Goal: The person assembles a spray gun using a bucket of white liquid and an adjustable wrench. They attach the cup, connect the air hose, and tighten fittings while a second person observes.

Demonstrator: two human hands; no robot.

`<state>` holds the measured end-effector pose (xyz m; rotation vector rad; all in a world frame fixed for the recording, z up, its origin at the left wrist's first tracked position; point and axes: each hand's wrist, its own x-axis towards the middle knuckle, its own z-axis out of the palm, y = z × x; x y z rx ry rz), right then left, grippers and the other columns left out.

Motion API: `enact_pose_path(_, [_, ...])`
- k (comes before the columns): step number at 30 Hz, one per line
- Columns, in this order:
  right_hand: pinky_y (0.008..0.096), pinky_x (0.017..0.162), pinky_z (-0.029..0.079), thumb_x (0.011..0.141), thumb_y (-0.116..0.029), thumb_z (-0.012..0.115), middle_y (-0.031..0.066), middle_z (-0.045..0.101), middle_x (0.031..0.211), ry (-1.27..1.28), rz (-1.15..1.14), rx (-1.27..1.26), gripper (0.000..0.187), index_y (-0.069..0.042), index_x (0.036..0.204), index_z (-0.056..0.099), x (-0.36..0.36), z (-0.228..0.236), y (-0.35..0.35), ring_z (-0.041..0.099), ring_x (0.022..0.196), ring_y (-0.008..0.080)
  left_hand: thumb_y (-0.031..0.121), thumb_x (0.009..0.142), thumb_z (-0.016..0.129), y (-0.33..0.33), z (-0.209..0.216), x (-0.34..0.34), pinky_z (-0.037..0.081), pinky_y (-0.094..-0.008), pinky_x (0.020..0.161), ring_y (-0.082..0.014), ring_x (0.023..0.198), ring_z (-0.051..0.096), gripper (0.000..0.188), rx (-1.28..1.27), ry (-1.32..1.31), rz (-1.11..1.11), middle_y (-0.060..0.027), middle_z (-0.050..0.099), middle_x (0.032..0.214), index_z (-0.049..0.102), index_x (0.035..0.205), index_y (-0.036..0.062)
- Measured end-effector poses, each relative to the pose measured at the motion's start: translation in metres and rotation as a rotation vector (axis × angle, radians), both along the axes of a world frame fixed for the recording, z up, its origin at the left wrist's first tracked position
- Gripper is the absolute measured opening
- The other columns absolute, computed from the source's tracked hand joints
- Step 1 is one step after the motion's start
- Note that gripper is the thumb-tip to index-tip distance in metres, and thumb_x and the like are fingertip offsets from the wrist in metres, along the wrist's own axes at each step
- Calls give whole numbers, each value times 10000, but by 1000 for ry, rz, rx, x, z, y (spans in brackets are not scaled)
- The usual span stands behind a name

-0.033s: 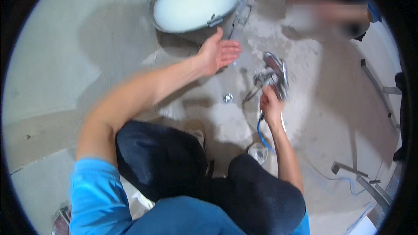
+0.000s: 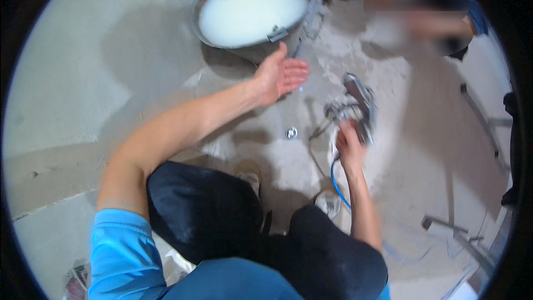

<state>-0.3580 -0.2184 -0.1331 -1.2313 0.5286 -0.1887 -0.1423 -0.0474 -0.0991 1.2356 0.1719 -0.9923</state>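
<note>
A chrome tap fitting (image 2: 355, 108) lay on the dusty floor (image 2: 83, 78), right of centre, and the right hand (image 2: 351, 147) was clenched around its near end, apparently to steady it. The left hand (image 2: 280, 75) hovered released, palm up, just near a tub of white liquid (image 2: 250, 8). A small metal ring (image 2: 291, 132) sat between, kept within reach.
</note>
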Motion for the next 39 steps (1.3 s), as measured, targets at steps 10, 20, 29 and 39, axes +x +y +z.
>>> enact_pose_path(10, [266, 465, 253, 933, -242, 657, -46, 444, 613, -179, -45, -232, 254, -109, 760, 526, 2, -3, -9, 388, 523, 70, 706, 1030, 209, 2, -14, -8, 508, -375, 969, -227, 1133, 636, 816, 49, -14, -66, -130, 670, 1240, 607, 1284, 40])
enact_pose_path(20, [241, 518, 324, 918, -183, 676, -51, 450, 631, -282, -94, -78, 233, -105, 763, 520, -1, -7, -15, 409, 562, 52, 703, 1030, 244, 13, -33, -24, 547, -356, 907, -211, 1041, 680, 803, 60, -8, -105, -125, 712, 1123, 645, 1197, 28])
enact_pose_path(29, [272, 574, 299, 953, -141, 620, -18, 481, 677, -379, -103, -372, 194, -69, 795, 533, 11, 19, -27, 430, 635, 84, 727, 1017, 235, 9, -42, -11, 518, -360, 886, -230, 1044, 659, 814, 94, 0, -151, -129, 681, 1166, 644, 1187, 43])
enact_pose_path(39, [522, 741, 503, 854, -214, 664, 237, 670, 814, 196, 214, -962, 251, 9, 836, 551, 29, -24, 1, 664, 803, 419, 704, 1022, 311, 11, -9, -17, 584, -340, 821, -188, 902, 701, 761, 162, -20, -361, -98, 700, 1003, 628, 1184, 31])
